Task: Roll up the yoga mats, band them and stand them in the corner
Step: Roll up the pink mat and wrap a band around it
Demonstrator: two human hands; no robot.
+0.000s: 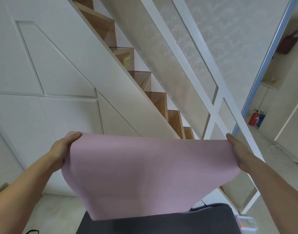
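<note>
I grip the pink yoga mat [144, 174] with both hands, left hand [62, 152] at nine o'clock, right hand [241, 154] at three; next, probably lay it flat for rolling.

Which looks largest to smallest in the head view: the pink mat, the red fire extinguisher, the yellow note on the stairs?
1. pink mat, nearest the camera
2. red fire extinguisher
3. yellow note
The last two are far off, so only apparent size is ranked.
</note>
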